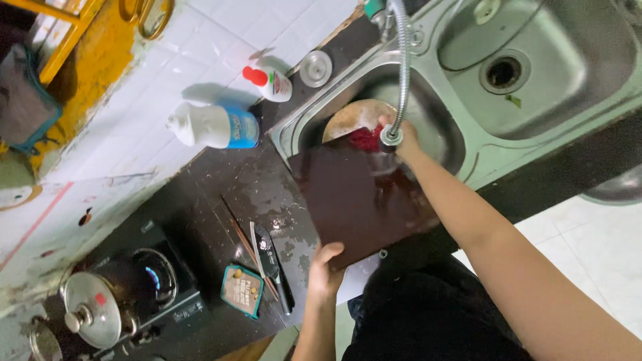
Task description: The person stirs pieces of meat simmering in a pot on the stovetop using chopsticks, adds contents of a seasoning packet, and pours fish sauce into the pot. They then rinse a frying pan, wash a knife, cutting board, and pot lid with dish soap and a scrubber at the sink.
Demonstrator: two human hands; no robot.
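A dark brown cutting board lies tilted over the edge of the left sink basin. My left hand grips its near edge. My right hand reaches to the board's far end, closed on a red scrubber pressed against the board. The flexible metal tap hose hangs down, and its head sits right in front of my right hand. A round tan dish rests in the basin behind the board.
The second basin with its drain is at the right. A white bottle with a blue label, a small red-capped bottle and a metal strainer stand by the wall. A knife, chopsticks, a teal packet and a lidded pot occupy the wet dark counter.
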